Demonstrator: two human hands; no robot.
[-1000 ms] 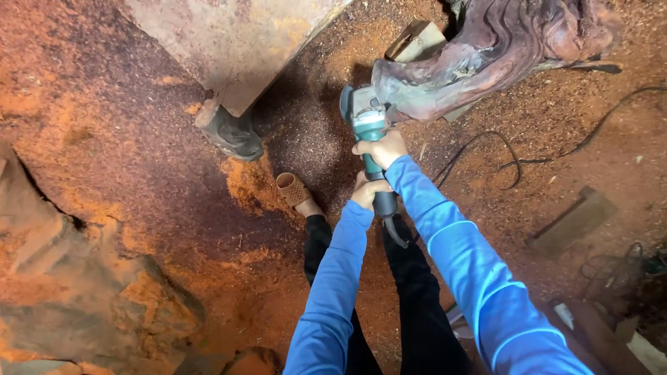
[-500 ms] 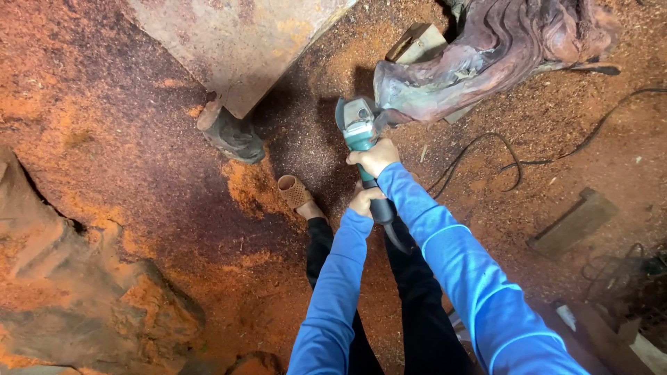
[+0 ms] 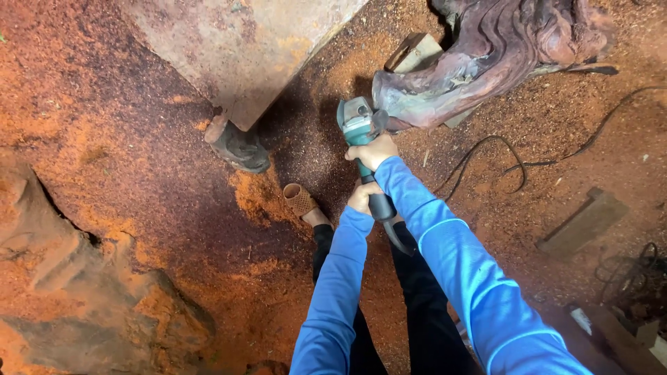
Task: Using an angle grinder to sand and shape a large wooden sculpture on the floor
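Observation:
I hold a teal angle grinder [image 3: 358, 122] with both hands. My right hand [image 3: 376, 151] grips its body just behind the head. My left hand [image 3: 364, 197] is wrapped around the black rear handle [image 3: 381, 206]. The grinder's head sits against the lower left end of a gnarled reddish-purple wood root [image 3: 479, 62] lying on the sawdust floor. Blue sleeves cover both my arms, and my black trousers and one sandalled foot [image 3: 301, 201] show below.
A large flat slab [image 3: 236, 48] rests on a dark block [image 3: 240, 147] at the upper left. A black cable [image 3: 500, 156] loops over red sawdust on the right. A wooden board [image 3: 582, 222] and tangled cords [image 3: 636, 278] lie at the right, rough orange rock [image 3: 83, 292] at the lower left.
The grinder and both hands have shifted slightly left along the end of the root. The grip of each hand is unchanged.

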